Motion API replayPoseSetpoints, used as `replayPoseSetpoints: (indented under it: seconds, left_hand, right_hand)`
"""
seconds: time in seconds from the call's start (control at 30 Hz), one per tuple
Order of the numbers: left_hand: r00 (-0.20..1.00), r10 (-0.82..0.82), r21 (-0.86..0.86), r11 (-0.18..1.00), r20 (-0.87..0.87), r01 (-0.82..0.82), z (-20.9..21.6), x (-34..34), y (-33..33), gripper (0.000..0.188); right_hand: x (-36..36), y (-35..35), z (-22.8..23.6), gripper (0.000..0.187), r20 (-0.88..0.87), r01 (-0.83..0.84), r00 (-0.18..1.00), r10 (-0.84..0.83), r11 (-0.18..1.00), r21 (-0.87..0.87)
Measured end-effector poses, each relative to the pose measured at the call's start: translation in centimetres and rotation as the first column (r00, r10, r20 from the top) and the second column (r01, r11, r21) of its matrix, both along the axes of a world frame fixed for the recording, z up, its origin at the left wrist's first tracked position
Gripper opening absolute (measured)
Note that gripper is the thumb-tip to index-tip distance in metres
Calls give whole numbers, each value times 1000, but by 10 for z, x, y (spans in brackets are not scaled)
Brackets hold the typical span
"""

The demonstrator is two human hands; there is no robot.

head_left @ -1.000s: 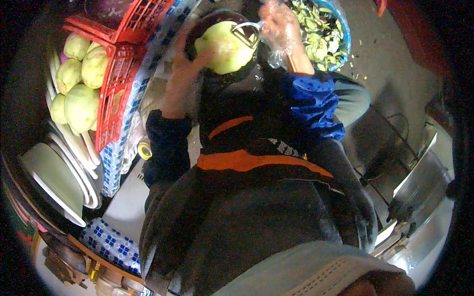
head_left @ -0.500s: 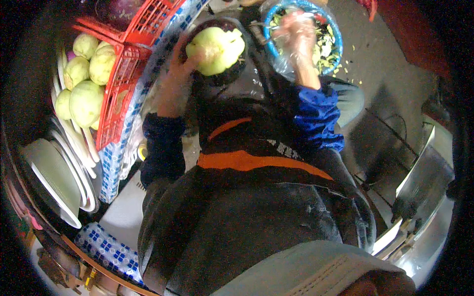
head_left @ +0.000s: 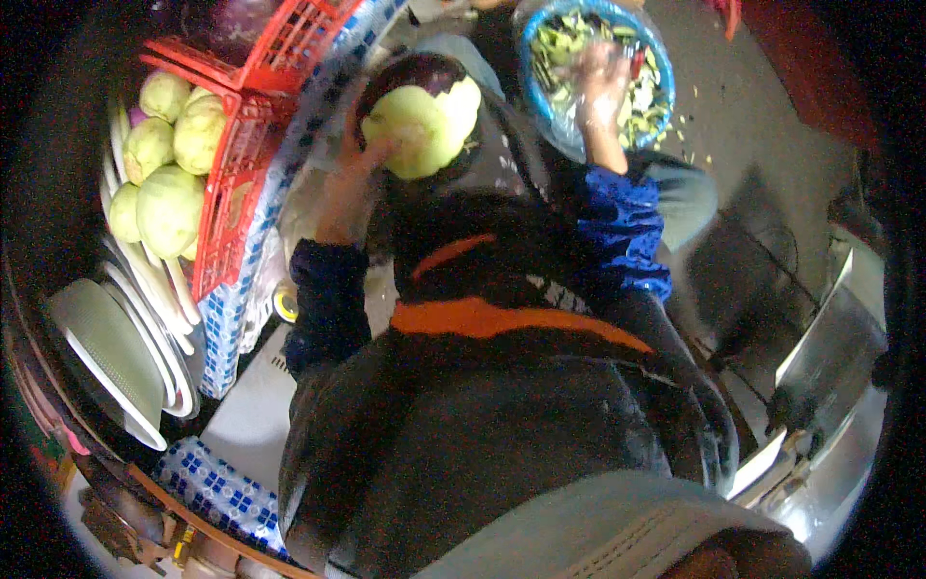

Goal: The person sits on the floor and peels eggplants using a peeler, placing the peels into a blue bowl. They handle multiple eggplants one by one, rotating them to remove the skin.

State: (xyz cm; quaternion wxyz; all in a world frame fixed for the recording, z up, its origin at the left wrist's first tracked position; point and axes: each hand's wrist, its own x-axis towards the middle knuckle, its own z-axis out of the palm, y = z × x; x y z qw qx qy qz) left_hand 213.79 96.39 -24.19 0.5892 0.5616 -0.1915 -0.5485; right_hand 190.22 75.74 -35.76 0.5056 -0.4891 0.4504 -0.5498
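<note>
A large round eggplant, partly peeled, lies over my lap; its pale green flesh faces me and dark purple skin remains on its far side. My left hand grips it from the left, blurred, with the fingers partly hidden. Over a blue basin at the upper right is my right hand, its fingers closed round a small tool with a red part; the tool's shape is too blurred to make out. Green and dark peelings lie in the basin, which has a clear plastic lining.
On the left, a red plastic crate stands by several peeled pale eggplants. White-rimmed trays lean below them. Peeling scraps dot the floor beside the basin. Metal sheets stand at the right.
The eggplant has turned and come slightly nearer, showing more purple skin. My right hand has shifted slightly right and nearer over the basin, uncovering more peelings.
</note>
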Motion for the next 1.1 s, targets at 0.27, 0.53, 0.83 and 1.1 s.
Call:
replayPoseSetpoints:
  seconds: [0.27, 0.53, 0.83, 1.1]
  left_hand:
    - [975, -137, -88, 984, 175, 154, -39, 4, 12, 88]
    - [959, -107, 113, 990, 263, 79, -14, -10, 8, 82]
    - [968, -20, 267, 962, 252, -50, 9, -18, 3, 76]
    - [990, 62, 182, 980, 129, -85, 4, -42, 20, 69]
  right_hand:
    - [71, 31, 77, 24, 633, -664, 616, 469, 742, 97]
    - [19, -2, -4, 21, 313, -209, 934, 170, 973, 94]
    - [58, 39, 58, 29, 702, -579, 591, 396, 815, 28]
    - [44, 41, 48, 23, 775, -578, 582, 247, 796, 180]
